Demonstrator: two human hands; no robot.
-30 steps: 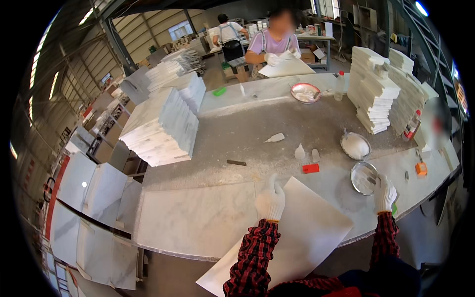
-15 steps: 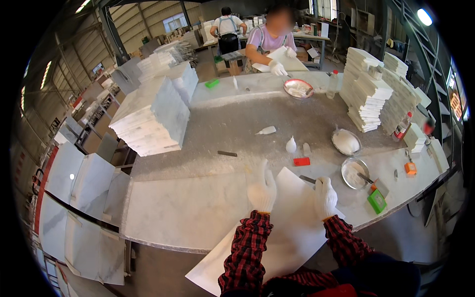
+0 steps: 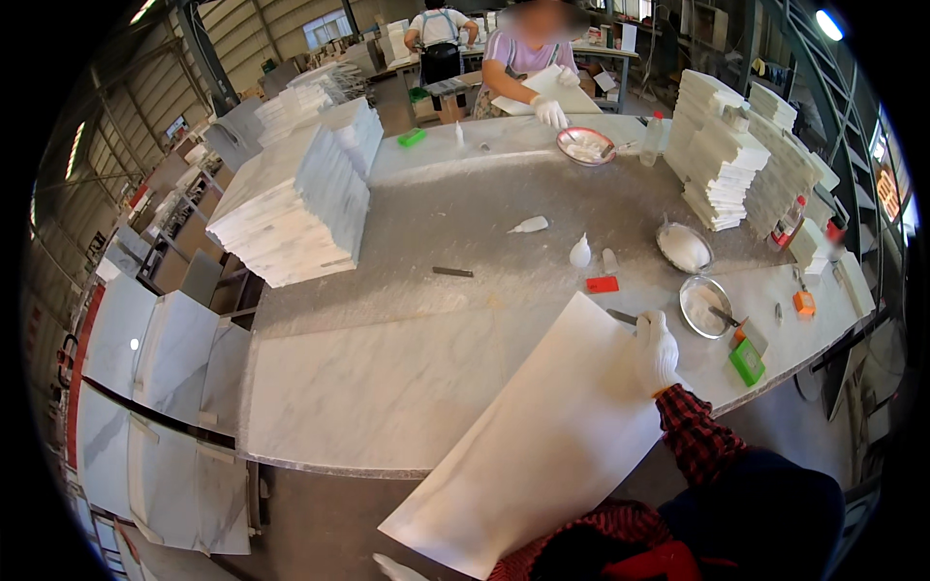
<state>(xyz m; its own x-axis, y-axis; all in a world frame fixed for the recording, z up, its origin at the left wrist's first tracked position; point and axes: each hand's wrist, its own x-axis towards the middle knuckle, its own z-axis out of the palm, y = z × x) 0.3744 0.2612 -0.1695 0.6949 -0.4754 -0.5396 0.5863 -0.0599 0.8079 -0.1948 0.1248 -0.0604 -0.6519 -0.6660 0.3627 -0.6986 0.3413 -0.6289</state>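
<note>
A white marble-look slab [image 3: 533,426] lies slantwise, its far end on the table and its near end over the front edge. My right hand [image 3: 659,351], in a white knitted glove, is closed at the slab's right edge. A dark flat blade [image 3: 622,317] juts out leftward from its fingers; the rest of that tool is hidden by the glove. My left hand [image 3: 395,569], gloved too, shows only partly at the lower edge, beside the slab's near left corner. Its visible fingers look stretched out and hold nothing that I can see.
Slab stacks stand at left [image 3: 300,208] and right [image 3: 725,160]. Around my right hand are a steel bowl of white paste [image 3: 696,315], a green box [image 3: 747,360] and a red block [image 3: 602,284]. A grey bar [image 3: 452,272] lies mid-table. Opposite, a gloved co-worker [image 3: 528,63] handles a panel.
My left hand has left the slab's upper surface and dropped back to the lower edge of the view. My right hand stays at the slab's right edge. The whole view has shifted slightly.
</note>
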